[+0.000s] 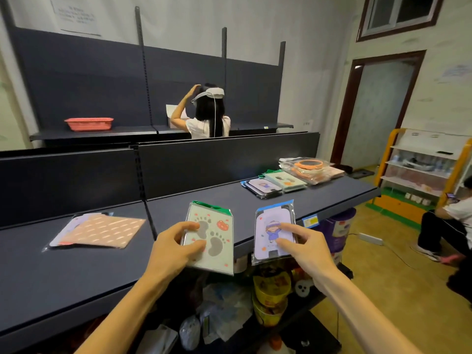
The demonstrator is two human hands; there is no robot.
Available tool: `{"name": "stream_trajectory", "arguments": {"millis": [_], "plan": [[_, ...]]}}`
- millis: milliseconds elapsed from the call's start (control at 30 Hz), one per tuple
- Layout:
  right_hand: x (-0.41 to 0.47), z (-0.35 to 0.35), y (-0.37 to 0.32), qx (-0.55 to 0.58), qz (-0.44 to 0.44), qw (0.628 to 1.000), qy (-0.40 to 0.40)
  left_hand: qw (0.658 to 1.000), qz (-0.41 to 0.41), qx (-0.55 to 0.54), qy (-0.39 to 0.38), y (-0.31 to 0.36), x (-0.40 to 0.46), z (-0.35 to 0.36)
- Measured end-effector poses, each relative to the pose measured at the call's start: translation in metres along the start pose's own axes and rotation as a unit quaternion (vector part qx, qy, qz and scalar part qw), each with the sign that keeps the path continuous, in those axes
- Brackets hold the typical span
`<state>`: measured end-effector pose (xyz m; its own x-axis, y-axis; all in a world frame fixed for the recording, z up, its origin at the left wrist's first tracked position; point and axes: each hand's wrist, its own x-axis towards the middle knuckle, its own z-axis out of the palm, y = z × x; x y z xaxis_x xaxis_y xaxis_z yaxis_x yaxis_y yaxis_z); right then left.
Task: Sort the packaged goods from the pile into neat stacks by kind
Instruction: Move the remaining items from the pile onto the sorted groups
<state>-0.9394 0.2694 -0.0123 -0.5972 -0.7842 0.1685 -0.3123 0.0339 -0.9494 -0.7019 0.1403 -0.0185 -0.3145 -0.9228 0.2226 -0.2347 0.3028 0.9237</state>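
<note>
Here, left grip [176, 247] footprint pack [212, 238], right grip [304, 247] (purple) pack [274, 231]

A red basket [89, 123] sits on the far dark shelf [153, 130] at the left. Just right of it, a person [208, 116] wearing a white headset faces away, one hand raised to the head. At the far right stands a yellow-framed rack [424, 172], with a seated person [449, 226] near it holding a phone. A brown-framed doorway [378, 108] opens beyond.
</note>
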Motion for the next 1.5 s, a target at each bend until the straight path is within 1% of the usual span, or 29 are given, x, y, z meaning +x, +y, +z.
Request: {"name": "stream_trajectory", "arguments": {"millis": [200, 367, 467, 567, 700, 867, 1000, 1167, 1333, 1400, 1500], "plan": [[0.083, -0.023, 0.023, -0.043, -0.016, 0.999, 0.007, 1.000, -0.009, -0.004, 0.012, -0.006, 0.076, 0.051], [0.160, -0.049, 0.035, -0.071, -0.007, 0.997, 0.019, 0.999, -0.016, -0.025, 0.030, -0.005, 0.141, 0.090], [0.204, -0.052, 0.038, -0.070, -0.016, 0.997, 0.020, 0.998, -0.011, -0.034, 0.046, -0.006, 0.171, 0.105], [0.239, -0.046, 0.040, -0.082, -0.022, 0.996, 0.004, 0.998, -0.024, -0.031, 0.055, -0.007, 0.190, 0.112], [0.279, -0.029, 0.035, -0.064, -0.050, 0.996, -0.036, 0.997, -0.020, -0.013, 0.073, -0.005, 0.210, 0.111], [0.316, -0.009, 0.036, -0.079, -0.066, 0.987, -0.124, 0.993, -0.036, -0.014, 0.112, -0.006, 0.223, 0.112], [0.343, -0.006, 0.045, -0.110, -0.084, 0.978, -0.159, 0.988, -0.052, -0.029, 0.143, -0.004, 0.227, 0.121], [0.376, -0.012, 0.049, -0.114, -0.096, 0.969, -0.199, 0.980, -0.068, -0.038, 0.184, 0.004, 0.224, 0.144], [0.392, -0.016, 0.053, -0.158, -0.113, 0.948, -0.253, 0.971, -0.073, -0.031, 0.227, 0.015, 0.216, 0.168], [0.397, -0.019, 0.055, -0.172, -0.122, 0.941, -0.265, 0.967, -0.072, -0.032, 0.244, 0.019, 0.214, 0.175], [0.403, -0.024, 0.061, -0.222, -0.143, 0.927, -0.266, 0.963, -0.072, -0.022, 0.259, 0.027, 0.211, 0.189]]}}
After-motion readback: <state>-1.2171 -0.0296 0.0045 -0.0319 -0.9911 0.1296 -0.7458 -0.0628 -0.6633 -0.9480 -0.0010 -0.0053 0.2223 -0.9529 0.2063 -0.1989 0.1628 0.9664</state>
